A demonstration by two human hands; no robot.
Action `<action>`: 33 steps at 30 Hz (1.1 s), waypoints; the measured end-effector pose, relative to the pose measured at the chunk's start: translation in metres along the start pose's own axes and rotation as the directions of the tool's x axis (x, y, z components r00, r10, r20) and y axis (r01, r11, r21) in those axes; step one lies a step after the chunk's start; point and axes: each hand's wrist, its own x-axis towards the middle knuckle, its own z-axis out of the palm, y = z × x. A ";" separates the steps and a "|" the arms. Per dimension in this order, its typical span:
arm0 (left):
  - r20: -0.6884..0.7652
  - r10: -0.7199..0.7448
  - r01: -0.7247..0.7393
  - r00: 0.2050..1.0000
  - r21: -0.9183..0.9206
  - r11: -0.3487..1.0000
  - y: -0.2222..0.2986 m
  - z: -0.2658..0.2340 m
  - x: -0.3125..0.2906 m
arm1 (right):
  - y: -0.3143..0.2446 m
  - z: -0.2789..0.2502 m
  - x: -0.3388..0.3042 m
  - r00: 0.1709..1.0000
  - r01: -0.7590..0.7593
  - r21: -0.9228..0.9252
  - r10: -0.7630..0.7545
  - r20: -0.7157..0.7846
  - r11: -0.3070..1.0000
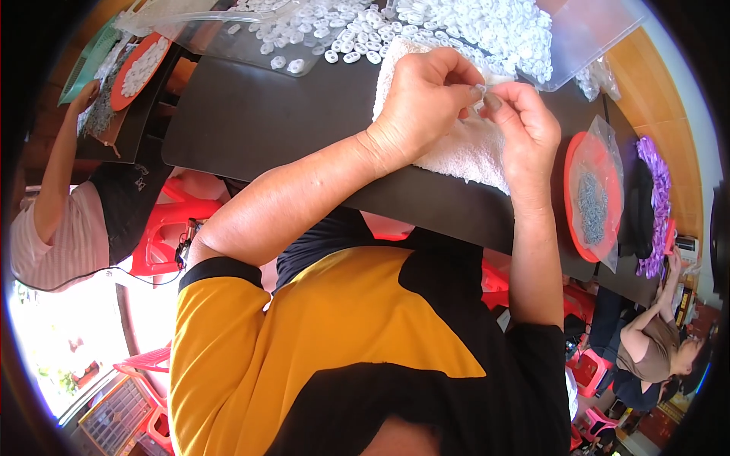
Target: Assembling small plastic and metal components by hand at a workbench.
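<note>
My left hand point(422, 99) and my right hand point(526, 129) meet over a folded white towel point(468, 156) on the dark table. Thumb and fingertips of each are pinched together on a small white plastic piece point(481, 89), mostly covered by the fingers. Just beyond the towel lies a large heap of small white oval plastic pieces point(509, 38), spread over clear plastic bags. A few loose white ovals point(351, 57) sit at the heap's near edge, left of my hands.
Right of my right forearm, a red-orange tray point(576, 163) holds a clear bag of small grey metal parts point(591, 209). Purple strips point(654, 205) lie farther right. Co-workers sit on both sides; one reaches toward a red tray point(122, 95) of white pieces. Red stools point(163, 239) stand around.
</note>
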 end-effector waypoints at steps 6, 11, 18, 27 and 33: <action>-0.093 0.053 -0.052 0.994 0.004 0.999 0.000 0.000 0.001 | -0.007 0.011 0.002 0.999 -0.032 0.043 0.031 0.028 0.999; -0.009 0.028 -0.029 1.000 -0.021 0.999 -0.001 -0.005 0.003 | -0.004 0.008 0.001 0.990 -0.138 0.200 0.134 0.030 0.970; 0.022 0.005 -0.007 1.000 0.052 0.999 0.002 -0.004 0.005 | 0.004 0.001 0.001 0.991 -0.130 0.103 0.132 -0.011 0.986; 0.033 -0.052 0.049 0.998 0.094 0.994 0.002 -0.003 0.003 | -0.003 0.004 0.000 0.960 -0.279 0.290 0.268 0.076 0.916; -0.036 0.018 -0.017 0.999 0.035 0.999 -0.012 0.002 0.002 | -0.005 0.008 0.000 0.936 -0.349 0.391 0.335 0.106 0.852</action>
